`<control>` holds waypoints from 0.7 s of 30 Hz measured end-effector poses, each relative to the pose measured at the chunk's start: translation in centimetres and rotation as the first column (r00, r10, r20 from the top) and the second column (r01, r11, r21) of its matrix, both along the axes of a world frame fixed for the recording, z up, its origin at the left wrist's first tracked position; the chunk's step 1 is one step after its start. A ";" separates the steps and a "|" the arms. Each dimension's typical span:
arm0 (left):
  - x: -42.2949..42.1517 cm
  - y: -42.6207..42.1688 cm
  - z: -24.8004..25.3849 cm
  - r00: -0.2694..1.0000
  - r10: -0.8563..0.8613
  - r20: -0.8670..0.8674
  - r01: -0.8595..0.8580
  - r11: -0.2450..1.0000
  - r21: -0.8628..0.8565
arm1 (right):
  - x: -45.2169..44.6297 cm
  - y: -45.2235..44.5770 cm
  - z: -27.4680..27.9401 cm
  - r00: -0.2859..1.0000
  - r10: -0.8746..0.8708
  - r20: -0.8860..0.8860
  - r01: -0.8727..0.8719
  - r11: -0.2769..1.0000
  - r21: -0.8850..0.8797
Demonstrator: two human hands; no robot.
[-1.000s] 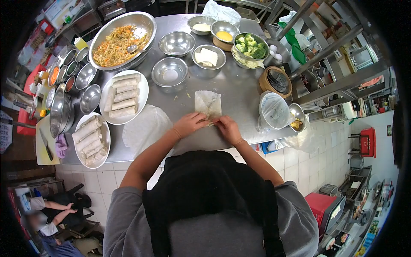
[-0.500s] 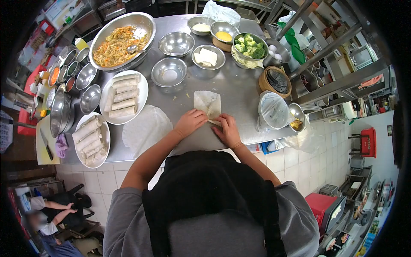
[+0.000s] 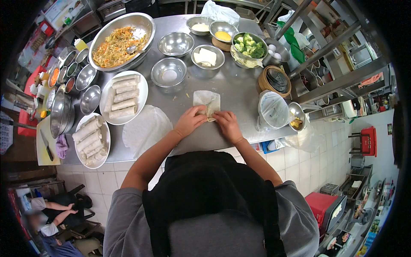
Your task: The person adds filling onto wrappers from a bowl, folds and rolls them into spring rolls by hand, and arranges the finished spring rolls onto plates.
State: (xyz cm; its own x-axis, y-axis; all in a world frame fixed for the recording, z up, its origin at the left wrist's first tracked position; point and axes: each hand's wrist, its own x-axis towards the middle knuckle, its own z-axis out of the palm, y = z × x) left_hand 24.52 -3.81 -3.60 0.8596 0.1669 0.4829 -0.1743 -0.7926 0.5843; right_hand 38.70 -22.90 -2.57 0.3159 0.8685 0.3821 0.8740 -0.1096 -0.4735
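Observation:
A thin, translucent spring roll wrapper (image 3: pixel 207 99) lies on the steel table in front of me, its near end folded over and bunched. My left hand (image 3: pixel 191 120) closes its fingertips on the left side of that folded end. On the right side, my right hand (image 3: pixel 227 124) pinches the same fold. Any filling inside is hidden by the wrapper and fingers. Beside my left forearm rests a stack of round wrappers (image 3: pixel 146 130). Finished spring rolls (image 3: pixel 124 104) lie on an oval white plate (image 3: pixel 142 101), and more rolls (image 3: pixel 89 139) fill a second plate (image 3: pixel 105 158).
A large bowl (image 3: pixel 149 35) of shredded vegetable filling with a spoon stands back left. Steel bowls (image 3: pixel 169 73), broccoli (image 3: pixel 250 46) and eggs (image 3: pixel 274 52) line the back. A plastic-lined container (image 3: pixel 274 110) stands right. A knife (image 3: pixel 48 147) lies far left. Another person (image 3: pixel 55 210) sits lower left.
Both hands have shifted slightly; the right fingers have drawn up onto the fold from below. The wrapper's near end is now turned up a little more.

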 end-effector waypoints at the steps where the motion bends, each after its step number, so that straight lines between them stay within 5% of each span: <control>1: 0.0 0.1 -0.1 1.000 -0.014 -0.010 0.014 1.000 0.003 | 0.1 0.2 0.3 0.999 0.006 -0.045 -0.005 1.000 0.024; 11: 0.8 0.9 -1.5 0.999 -0.045 -0.024 0.043 0.998 -0.046 | 2.2 1.5 0.8 0.971 0.123 -0.205 -0.133 0.990 -0.036; 21: 1.7 1.0 -0.5 0.979 0.043 -0.197 -0.084 0.975 -0.206 | 3.2 2.2 1.1 0.946 0.043 -0.321 -0.080 0.991 -0.103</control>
State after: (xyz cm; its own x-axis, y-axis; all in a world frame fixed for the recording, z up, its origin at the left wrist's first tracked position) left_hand 26.19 -2.85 -4.12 0.9165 0.3048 0.2592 0.0029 -0.6528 0.7575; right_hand 41.88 -20.66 -1.44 0.3490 0.9218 0.1690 0.6870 -0.1291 -0.7151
